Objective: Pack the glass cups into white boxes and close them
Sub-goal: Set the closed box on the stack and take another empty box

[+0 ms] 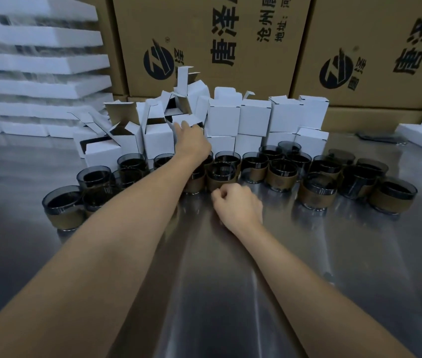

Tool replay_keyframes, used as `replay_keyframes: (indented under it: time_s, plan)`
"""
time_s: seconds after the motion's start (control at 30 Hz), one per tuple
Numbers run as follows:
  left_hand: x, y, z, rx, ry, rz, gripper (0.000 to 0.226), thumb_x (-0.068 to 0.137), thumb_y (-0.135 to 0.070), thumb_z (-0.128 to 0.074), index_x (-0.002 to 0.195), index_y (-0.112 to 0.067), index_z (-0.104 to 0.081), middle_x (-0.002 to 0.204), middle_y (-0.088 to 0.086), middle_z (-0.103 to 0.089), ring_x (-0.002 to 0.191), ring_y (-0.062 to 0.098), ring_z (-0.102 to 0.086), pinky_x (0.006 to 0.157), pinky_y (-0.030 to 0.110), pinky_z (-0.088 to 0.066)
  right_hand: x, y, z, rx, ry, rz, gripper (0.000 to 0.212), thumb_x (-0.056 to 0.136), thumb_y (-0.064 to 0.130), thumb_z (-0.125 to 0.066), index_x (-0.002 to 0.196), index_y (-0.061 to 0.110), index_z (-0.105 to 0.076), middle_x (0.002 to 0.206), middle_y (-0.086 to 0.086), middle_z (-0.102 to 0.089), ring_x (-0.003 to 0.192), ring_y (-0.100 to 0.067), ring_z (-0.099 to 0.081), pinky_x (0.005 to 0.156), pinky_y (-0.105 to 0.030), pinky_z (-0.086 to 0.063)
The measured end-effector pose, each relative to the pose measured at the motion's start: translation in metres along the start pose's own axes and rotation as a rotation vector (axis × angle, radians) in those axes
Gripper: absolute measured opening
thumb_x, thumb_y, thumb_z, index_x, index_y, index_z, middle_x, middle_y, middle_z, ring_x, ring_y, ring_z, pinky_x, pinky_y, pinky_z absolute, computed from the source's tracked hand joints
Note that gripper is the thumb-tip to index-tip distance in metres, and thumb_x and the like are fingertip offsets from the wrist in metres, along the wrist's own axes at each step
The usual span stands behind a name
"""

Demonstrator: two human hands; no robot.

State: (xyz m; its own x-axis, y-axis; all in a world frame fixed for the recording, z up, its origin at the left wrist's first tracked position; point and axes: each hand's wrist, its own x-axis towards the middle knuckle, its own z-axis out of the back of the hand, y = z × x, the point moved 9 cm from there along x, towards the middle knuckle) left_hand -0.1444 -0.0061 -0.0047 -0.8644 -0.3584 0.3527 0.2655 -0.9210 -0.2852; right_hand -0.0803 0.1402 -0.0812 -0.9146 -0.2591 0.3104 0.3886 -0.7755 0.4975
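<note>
While my left hand (191,142) is stretched to the open boxes (158,139) at upper centre, I cannot tell whether it grips one | right hand (237,204) fisted, empty, on table (204,280), centre | cups (282,174) rowed across mid-frame | closed boxes (224,120) stacked behind them

About twenty brown-sleeved glass cups (318,189) are counted. Roughly nine closed white boxes (224,117) and some six open white boxes (158,136) are seen. Two logo-printed cardboard cartons (204,34) are shown.
</note>
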Motion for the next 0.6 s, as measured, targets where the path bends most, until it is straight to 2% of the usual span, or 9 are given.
replay_keyframes:
  time_s: [0.1,0.2,0.3,0.47,0.6]
  plan:
    - [0.016,0.007,-0.011,0.045,0.025,0.01,0.036,0.101,-0.021,-0.038,0.124,0.002,-0.053,0.139,0.023,-0.04,0.141,0.04,-0.016,0.119,0.046,-0.007,0.002,0.0,-0.003,-0.023,-0.003,0.006,0.03,0.091,0.036,-0.041,0.07,0.022,-0.057,0.085,-0.008,-0.069,0.09,-0.033,-0.06,0.066,-0.033,-0.034]
    - [0.029,0.012,-0.023,0.089,0.077,0.008,0.043,0.101,-0.029,-0.033,0.132,-0.004,-0.05,0.152,0.026,-0.023,0.145,0.04,-0.007,0.12,0.046,-0.003,0.003,0.0,-0.002,-0.025,-0.019,0.007,0.03,0.092,0.037,-0.042,0.07,0.023,-0.056,0.088,-0.009,-0.067,0.09,-0.034,-0.06,0.066,-0.032,-0.034]
    - [0.036,0.018,-0.038,0.012,0.142,0.03,0.041,0.102,-0.03,-0.031,0.135,-0.01,-0.047,0.155,0.027,-0.013,0.145,0.04,-0.004,0.119,0.045,-0.006,0.003,0.0,-0.002,-0.015,-0.027,0.012,0.03,0.092,0.036,-0.042,0.069,0.022,-0.055,0.087,-0.009,-0.066,0.09,-0.034,-0.06,0.065,-0.033,-0.033]
    - [0.045,0.025,-0.035,-0.083,0.072,0.059,0.045,0.1,-0.027,-0.034,0.141,-0.008,-0.038,0.147,0.028,-0.03,0.14,0.039,-0.018,0.119,0.045,-0.011,0.003,-0.001,-0.002,-0.002,-0.025,-0.001,0.032,0.091,0.036,-0.043,0.066,0.019,-0.052,0.085,-0.008,-0.064,0.088,-0.034,-0.06,0.065,-0.032,-0.034]
    - [0.047,0.035,-0.035,-0.125,0.053,0.148,0.053,0.099,-0.026,-0.039,0.144,0.0,-0.03,0.152,0.027,-0.019,0.141,0.04,-0.017,0.118,0.042,-0.012,0.003,-0.001,-0.002,0.009,-0.02,-0.003,0.033,0.091,0.036,-0.042,0.063,0.019,-0.048,0.075,-0.003,-0.055,0.084,-0.033,-0.058,0.063,-0.032,-0.033]
